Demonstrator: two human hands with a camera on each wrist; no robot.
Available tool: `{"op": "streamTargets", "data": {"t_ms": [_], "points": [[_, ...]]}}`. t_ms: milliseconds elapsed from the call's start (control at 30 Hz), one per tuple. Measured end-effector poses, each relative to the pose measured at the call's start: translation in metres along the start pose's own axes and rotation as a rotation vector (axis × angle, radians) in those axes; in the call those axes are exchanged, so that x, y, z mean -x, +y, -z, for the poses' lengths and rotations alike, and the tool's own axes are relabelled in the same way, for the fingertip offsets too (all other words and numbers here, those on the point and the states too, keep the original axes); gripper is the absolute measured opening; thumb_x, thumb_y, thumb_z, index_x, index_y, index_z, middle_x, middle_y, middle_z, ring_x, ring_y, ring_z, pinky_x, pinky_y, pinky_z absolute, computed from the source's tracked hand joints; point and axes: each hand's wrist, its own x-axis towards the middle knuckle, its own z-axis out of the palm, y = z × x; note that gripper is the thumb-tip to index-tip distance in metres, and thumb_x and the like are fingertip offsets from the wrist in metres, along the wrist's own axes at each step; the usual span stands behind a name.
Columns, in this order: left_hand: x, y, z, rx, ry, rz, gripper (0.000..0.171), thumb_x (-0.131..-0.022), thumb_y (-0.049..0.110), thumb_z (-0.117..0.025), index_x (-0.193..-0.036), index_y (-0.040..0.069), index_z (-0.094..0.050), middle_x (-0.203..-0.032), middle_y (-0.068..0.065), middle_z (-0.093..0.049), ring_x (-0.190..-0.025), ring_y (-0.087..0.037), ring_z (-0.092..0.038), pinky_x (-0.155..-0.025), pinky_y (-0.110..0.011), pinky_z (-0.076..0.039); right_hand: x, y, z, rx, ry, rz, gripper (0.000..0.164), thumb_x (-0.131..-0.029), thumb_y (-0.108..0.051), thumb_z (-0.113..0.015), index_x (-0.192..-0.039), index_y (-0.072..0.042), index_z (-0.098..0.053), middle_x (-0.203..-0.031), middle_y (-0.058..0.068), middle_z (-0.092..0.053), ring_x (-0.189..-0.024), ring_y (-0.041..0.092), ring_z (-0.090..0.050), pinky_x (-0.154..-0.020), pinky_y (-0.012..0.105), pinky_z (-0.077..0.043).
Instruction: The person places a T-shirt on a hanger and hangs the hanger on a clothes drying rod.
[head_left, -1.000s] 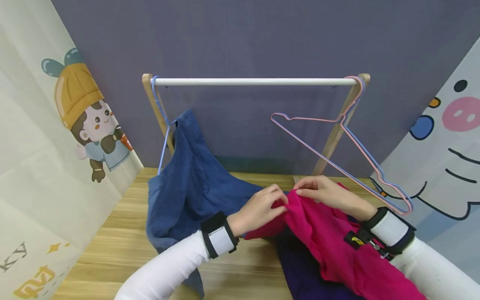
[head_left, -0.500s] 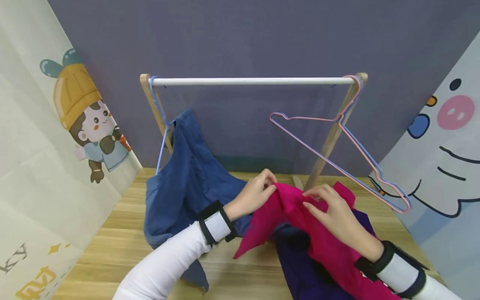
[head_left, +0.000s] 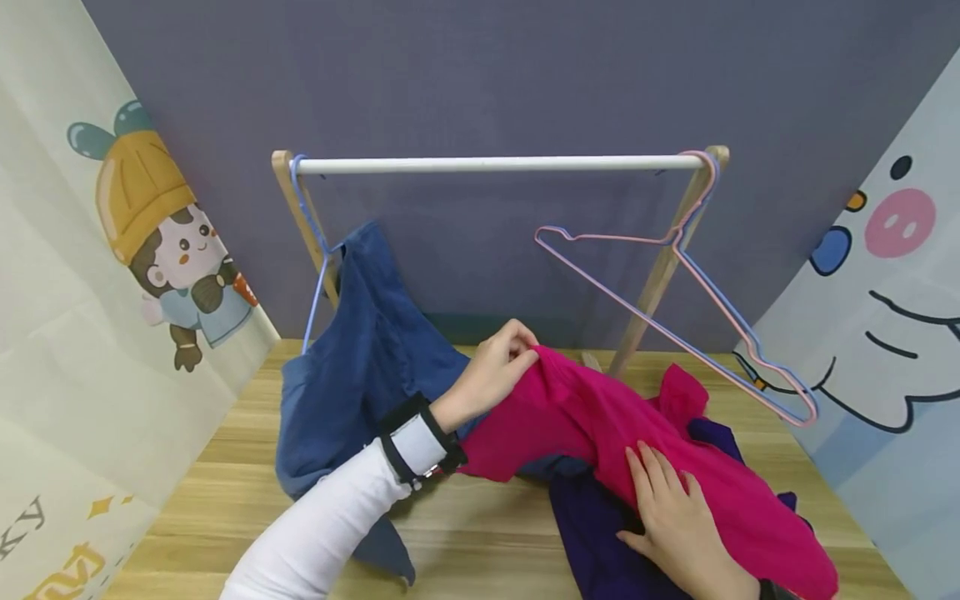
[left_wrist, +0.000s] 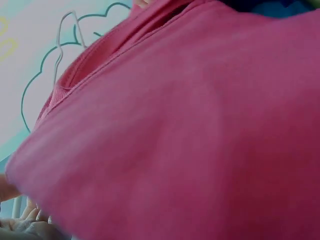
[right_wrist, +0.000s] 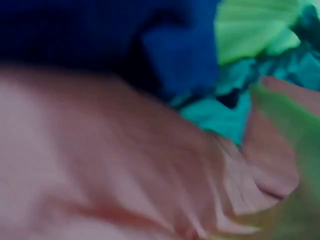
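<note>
My left hand (head_left: 489, 372) pinches the top edge of a bright pink shirt (head_left: 720, 492), lifting that end off the table. The shirt slopes down to the right, and in the left wrist view its pink cloth (left_wrist: 160, 130) fills most of the picture, with a seamed opening along the top. My right hand (head_left: 675, 521) rests on the shirt lower right, fingers extended and a little spread. Under the shirt lies a dark purple garment (head_left: 592, 533). Blurred in the right wrist view, my right hand (right_wrist: 130, 165) is close to dark blue cloth (right_wrist: 185, 55).
A rack with a white rail (head_left: 480, 164) stands behind. A blue garment (head_left: 360, 350) hangs from a blue hanger (head_left: 316, 296) at left. A pink hanger (head_left: 600, 293) and a blue one overlap at right. Green cloth (right_wrist: 257, 25) shows in the right wrist view.
My right hand has left the shirt's upper edge and moved down onto its lower right part. The left hand has shifted left and up, drawing the pink edge along.
</note>
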Motion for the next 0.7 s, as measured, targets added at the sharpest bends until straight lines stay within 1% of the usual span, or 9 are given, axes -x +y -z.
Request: {"op": "streamTargets", "data": {"t_ms": [167, 200, 233, 333, 400, 433, 533, 600, 700], "points": [[0.002, 0.002, 0.008, 0.014, 0.015, -0.009, 0.007, -0.087, 0.006, -0.050, -0.094, 0.004, -0.050, -0.066, -0.002, -0.053, -0.056, -0.009, -0.040, -0.056, -0.020, -0.033, -0.005, 0.004, -0.027, 0.127, 0.136, -0.040, 0.117, -0.033, -0.039, -0.085, -0.124, 0.014, -0.036, -0.124, 0.032, -0.040, -0.109, 0.042, -0.043, -0.071, 0.060, -0.037], [0.003, 0.002, 0.010, 0.017, 0.019, -0.009, 0.007, -0.087, 0.006, -0.051, -0.093, 0.004, -0.050, -0.065, -0.002, -0.053, -0.056, -0.009, -0.040, -0.055, -0.020, -0.032, -0.008, 0.006, -0.032, 0.136, 0.169, -0.052, 0.110, -0.038, -0.035, -0.085, -0.124, 0.015, -0.037, -0.123, 0.033, -0.041, -0.109, 0.042, -0.044, -0.071, 0.061, -0.037], [0.004, 0.002, 0.012, 0.021, 0.024, -0.008, 0.007, -0.087, 0.006, -0.051, -0.094, 0.004, -0.050, -0.065, -0.002, -0.053, -0.056, -0.009, -0.040, -0.054, -0.020, -0.032, -0.012, 0.008, -0.035, 0.140, 0.200, -0.062, 0.095, -0.051, -0.030, -0.079, -0.123, 0.015, -0.037, -0.123, 0.033, -0.041, -0.108, 0.041, -0.044, -0.072, 0.061, -0.036], [0.006, 0.002, 0.020, 0.035, 0.036, -0.005, 0.007, -0.088, 0.006, -0.051, -0.094, 0.005, -0.050, -0.066, -0.002, -0.053, -0.056, -0.010, -0.040, -0.054, -0.021, -0.032, -0.025, 0.015, -0.042, 0.140, 0.273, -0.059, 0.049, -0.081, -0.016, -0.048, -0.119, 0.015, -0.043, -0.120, 0.031, -0.045, -0.107, 0.039, -0.047, -0.075, 0.058, -0.037], [0.007, 0.001, 0.025, 0.034, 0.037, -0.001, 0.007, -0.088, 0.006, -0.052, -0.094, 0.005, -0.051, -0.068, -0.003, -0.054, -0.059, -0.011, -0.042, -0.056, -0.022, -0.034, -0.032, 0.019, -0.041, 0.095, 0.307, -0.040, 0.039, -0.084, -0.006, -0.033, -0.114, 0.014, -0.048, -0.115, 0.029, -0.050, -0.104, 0.037, -0.050, -0.075, 0.054, -0.039], [0.008, 0.000, 0.028, 0.031, 0.038, 0.005, 0.007, -0.088, 0.007, -0.052, -0.095, 0.005, -0.051, -0.069, -0.003, -0.054, -0.060, -0.011, -0.044, -0.057, -0.022, -0.034, -0.035, 0.021, -0.038, 0.058, 0.301, -0.036, 0.037, -0.085, -0.003, -0.032, -0.112, 0.013, -0.051, -0.113, 0.027, -0.052, -0.102, 0.036, -0.052, -0.074, 0.052, -0.041], [0.010, -0.008, 0.038, 0.003, 0.052, 0.018, 0.007, -0.088, 0.007, -0.052, -0.095, 0.005, -0.051, -0.070, -0.003, -0.055, -0.060, -0.012, -0.044, -0.057, -0.023, -0.035, -0.045, 0.026, -0.023, -0.124, 0.217, -0.092, 0.028, -0.077, 0.005, -0.051, -0.104, 0.007, -0.058, -0.104, 0.021, -0.059, -0.088, 0.034, -0.058, -0.068, 0.046, -0.045], [0.012, -0.014, 0.047, -0.025, 0.081, 0.027, 0.007, -0.088, 0.008, -0.052, -0.094, 0.005, -0.052, -0.070, -0.004, -0.055, -0.060, -0.012, -0.045, -0.057, -0.024, -0.036, -0.053, 0.032, -0.009, -0.293, 0.106, -0.187, 0.030, -0.072, 0.006, -0.059, -0.102, 0.003, -0.061, -0.094, 0.018, -0.062, -0.073, 0.031, -0.059, -0.061, 0.042, -0.045], [0.016, -0.022, 0.061, -0.068, 0.128, 0.034, 0.007, -0.087, 0.008, -0.053, -0.094, 0.005, -0.052, -0.069, -0.004, -0.057, -0.060, -0.012, -0.047, -0.057, -0.025, -0.037, -0.069, 0.044, 0.011, -0.498, 0.004, -0.324, 0.020, -0.078, 0.006, -0.057, -0.097, 0.002, -0.064, -0.085, 0.017, -0.064, -0.059, 0.019, -0.051, -0.052, 0.032, -0.041]]}}
